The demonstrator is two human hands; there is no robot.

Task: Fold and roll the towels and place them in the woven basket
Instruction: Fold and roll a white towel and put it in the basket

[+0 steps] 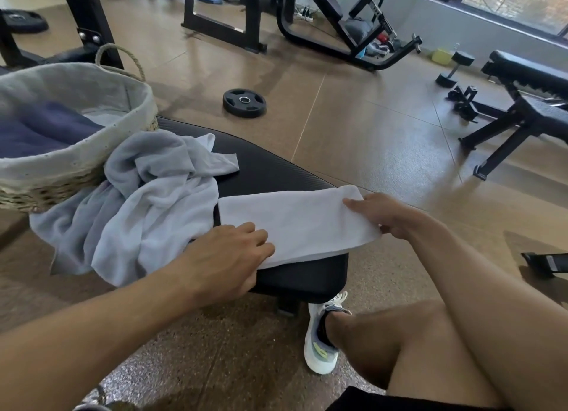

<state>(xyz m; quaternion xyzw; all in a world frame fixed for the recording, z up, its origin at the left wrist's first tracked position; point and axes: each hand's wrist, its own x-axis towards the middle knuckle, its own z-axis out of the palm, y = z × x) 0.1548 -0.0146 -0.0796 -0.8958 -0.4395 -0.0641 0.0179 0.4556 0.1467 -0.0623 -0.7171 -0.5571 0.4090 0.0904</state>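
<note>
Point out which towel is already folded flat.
The white towel, lying as a neat strip across the black bench under both hands. The grey towel beside it is crumpled, and the dark blue one sits in the woven basket.

Views: one only, head-worn (wide-angle, edges bowed).
Facing: forward and down across a black bench (276,164) toward the gym floor (368,127).
Nearness: close over both forearms; machines well beyond.
</note>
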